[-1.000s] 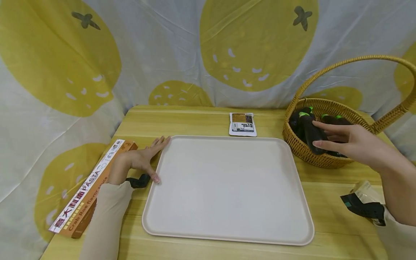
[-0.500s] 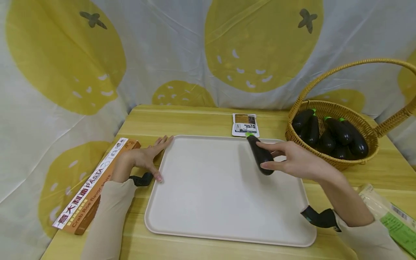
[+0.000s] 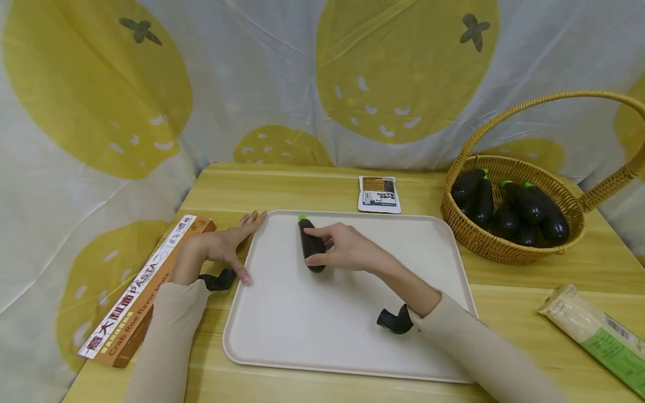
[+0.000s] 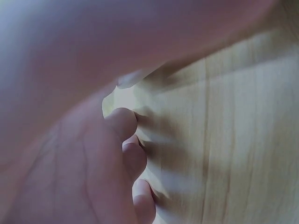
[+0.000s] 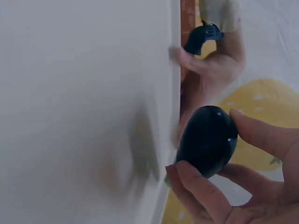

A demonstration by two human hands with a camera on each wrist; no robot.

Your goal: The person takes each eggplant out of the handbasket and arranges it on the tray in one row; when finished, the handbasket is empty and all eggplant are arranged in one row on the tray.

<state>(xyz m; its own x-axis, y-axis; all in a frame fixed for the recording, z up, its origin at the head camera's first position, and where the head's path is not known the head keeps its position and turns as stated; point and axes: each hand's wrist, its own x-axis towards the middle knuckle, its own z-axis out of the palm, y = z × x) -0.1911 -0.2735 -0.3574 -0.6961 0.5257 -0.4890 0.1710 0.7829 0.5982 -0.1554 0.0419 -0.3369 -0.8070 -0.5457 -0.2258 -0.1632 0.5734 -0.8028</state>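
Observation:
Between the thumb and fingers of my right hand [image 3: 347, 249] a dark eggplant [image 3: 312, 246] with a green tip is pinched, over the upper left part of the white tray [image 3: 322, 324]. The right wrist view shows the eggplant's rounded end [image 5: 208, 140] held off the tray, its shadow on the surface. My left hand [image 3: 224, 246] rests at the tray's left edge, thumb and fingers spread. Seen from the left wrist, its fingertips [image 4: 135, 161] touch near the wooden table. More eggplants [image 3: 524, 204] lie in the wicker basket [image 3: 496, 249] at the right.
A long pasta box [image 3: 146, 291] lies left of the tray, beneath the left forearm. Behind the tray is a small white and brown packet [image 3: 379, 195]. A green and clear package [image 3: 599, 336] lies at the right front. A lemon-patterned cloth [image 3: 282, 73] hangs behind the table.
My right hand has carried the eggplant from the basket leftward across the tray to its upper left part. The left hand has stayed at the tray's left edge.

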